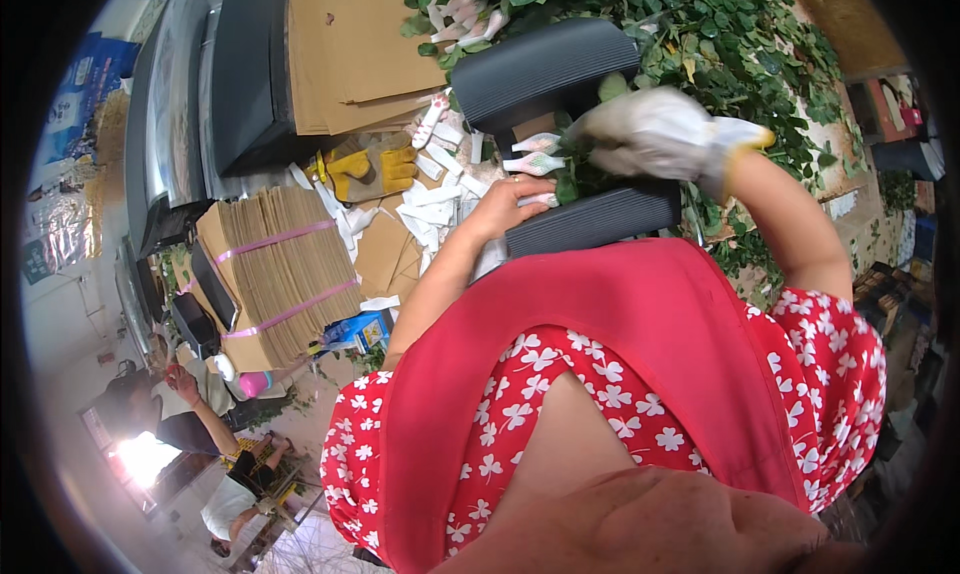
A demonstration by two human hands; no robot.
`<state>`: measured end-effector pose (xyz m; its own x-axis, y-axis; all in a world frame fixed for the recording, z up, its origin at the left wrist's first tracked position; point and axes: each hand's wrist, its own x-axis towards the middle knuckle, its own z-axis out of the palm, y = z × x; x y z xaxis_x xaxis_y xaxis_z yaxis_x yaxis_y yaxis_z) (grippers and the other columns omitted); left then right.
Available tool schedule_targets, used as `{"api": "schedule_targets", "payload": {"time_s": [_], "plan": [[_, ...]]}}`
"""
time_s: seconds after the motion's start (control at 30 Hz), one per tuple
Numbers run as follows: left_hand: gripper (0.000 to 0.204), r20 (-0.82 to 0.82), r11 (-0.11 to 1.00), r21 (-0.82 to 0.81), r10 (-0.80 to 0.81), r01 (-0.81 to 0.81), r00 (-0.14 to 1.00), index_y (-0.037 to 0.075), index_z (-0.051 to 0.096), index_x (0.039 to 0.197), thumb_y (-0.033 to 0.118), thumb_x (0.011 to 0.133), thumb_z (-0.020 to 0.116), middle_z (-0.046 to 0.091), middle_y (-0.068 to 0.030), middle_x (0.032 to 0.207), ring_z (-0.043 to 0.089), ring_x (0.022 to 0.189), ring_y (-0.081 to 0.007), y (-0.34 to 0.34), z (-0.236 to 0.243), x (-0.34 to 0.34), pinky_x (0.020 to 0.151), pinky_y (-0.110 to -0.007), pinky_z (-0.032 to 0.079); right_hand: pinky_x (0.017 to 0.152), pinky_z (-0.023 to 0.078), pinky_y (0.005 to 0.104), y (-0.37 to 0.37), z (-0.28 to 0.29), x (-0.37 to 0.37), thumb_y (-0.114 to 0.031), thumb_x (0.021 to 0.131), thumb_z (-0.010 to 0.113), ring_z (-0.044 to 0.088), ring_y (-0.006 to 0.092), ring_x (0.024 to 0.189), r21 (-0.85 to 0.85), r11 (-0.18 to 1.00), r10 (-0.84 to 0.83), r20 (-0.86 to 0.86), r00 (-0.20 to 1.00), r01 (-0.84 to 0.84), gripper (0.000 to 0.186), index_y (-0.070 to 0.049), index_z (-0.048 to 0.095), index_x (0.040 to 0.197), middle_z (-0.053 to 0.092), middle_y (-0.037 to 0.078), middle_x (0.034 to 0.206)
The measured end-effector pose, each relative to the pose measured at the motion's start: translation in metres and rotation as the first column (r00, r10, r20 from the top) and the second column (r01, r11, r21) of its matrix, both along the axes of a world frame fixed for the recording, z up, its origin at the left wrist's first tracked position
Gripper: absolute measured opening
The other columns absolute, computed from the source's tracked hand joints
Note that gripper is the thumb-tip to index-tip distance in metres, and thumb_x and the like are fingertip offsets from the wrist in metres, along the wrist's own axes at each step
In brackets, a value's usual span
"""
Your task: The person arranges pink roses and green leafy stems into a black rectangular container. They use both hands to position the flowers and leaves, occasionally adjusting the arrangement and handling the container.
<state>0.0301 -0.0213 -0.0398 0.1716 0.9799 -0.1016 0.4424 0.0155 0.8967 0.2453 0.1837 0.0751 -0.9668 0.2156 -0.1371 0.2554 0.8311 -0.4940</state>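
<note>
My bare left hand (pixel 505 206) curls its fingers round a white-wrapped flower bud at the near dark corrugated pad (pixel 590 222). My right hand (pixel 655 139), in a white glove with yellow cuff trim, is motion-blurred over green leaves between this pad and the far corrugated pad (pixel 545 64); whether it grips anything is unclear. Pale netted buds (pixel 530 162) lie just beyond my left fingers, with leaves beside them. More white-sleeved buds (pixel 460 19) and a mass of leafy stems (pixel 730 44) are at the back.
Bundled cardboard (pixel 280 274), brown sheets (pixel 370 39), dark stacked boards (pixel 250 84), a yellow glove (pixel 365 169) and white sleeves (pixel 430 214) lie to the left. Other people (pixel 185 424) are at lower left. Floor and dark crates (pixel 890 304) show at the right.
</note>
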Motion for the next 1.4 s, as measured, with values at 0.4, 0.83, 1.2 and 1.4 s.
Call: {"api": "schedule_targets", "payload": {"time_s": [0.4, 0.83, 1.2, 1.4], "plan": [[0.024, -0.158, 0.971, 0.238, 0.070, -0.031, 0.985, 0.013, 0.076, 0.094, 0.017, 0.072, 0.083, 0.060, -0.0081, 0.129, 0.050, 0.120, -0.0311, -0.007, 0.003, 0.006, 0.098, -0.040, 0.043, 0.069, 0.053, 0.0455, -0.001, -0.018, -0.027, -0.016, 0.087, 0.060, 0.067, 0.0355, 0.087, -0.035, 0.932, 0.357, 0.247, 0.901, -0.360, 0.034, -0.014, 0.061, 0.120, 0.069, 0.018, 0.099], [0.047, -0.366, 0.955, 0.280, 0.010, 0.101, 0.930, 0.007, 0.063, 0.117, 0.022, 0.075, 0.079, 0.058, -0.0098, 0.133, 0.055, 0.118, -0.0318, 0.003, 0.010, 0.001, 0.097, -0.040, 0.046, 0.077, 0.056, 0.0472, -0.022, -0.029, -0.064, -0.020, 0.089, 0.057, 0.069, 0.0333, 0.099, 0.190, 0.952, 0.167, 0.330, 0.929, -0.239, 0.027, -0.012, 0.065, 0.114, 0.069, 0.011, 0.111], [0.029, -0.061, 0.962, 0.191, 0.208, -0.193, 0.976, 0.012, 0.075, 0.096, -0.001, 0.071, 0.072, 0.057, -0.0142, 0.134, 0.053, 0.124, -0.0370, 0.015, -0.009, 0.010, 0.103, -0.044, 0.044, 0.095, 0.048, 0.0441, -0.003, -0.014, 0.069, -0.022, 0.087, 0.065, 0.054, 0.0336, 0.119, 0.413, 0.809, -0.382, -0.171, 0.908, 0.418, 0.045, -0.015, 0.059, 0.130, 0.062, 0.014, 0.119], [0.029, -0.105, 0.952, 0.227, 0.234, -0.206, 0.966, 0.014, 0.074, 0.096, 0.001, 0.070, 0.073, 0.057, -0.0114, 0.134, 0.049, 0.124, -0.0357, 0.009, -0.017, 0.010, 0.104, -0.044, 0.039, 0.073, 0.056, 0.0439, 0.094, 0.032, 0.043, -0.022, 0.091, 0.056, 0.067, 0.0362, 0.085, 0.370, 0.685, -0.668, -0.024, 0.744, 0.627, 0.031, -0.008, 0.061, 0.119, 0.068, 0.017, 0.102]]}}
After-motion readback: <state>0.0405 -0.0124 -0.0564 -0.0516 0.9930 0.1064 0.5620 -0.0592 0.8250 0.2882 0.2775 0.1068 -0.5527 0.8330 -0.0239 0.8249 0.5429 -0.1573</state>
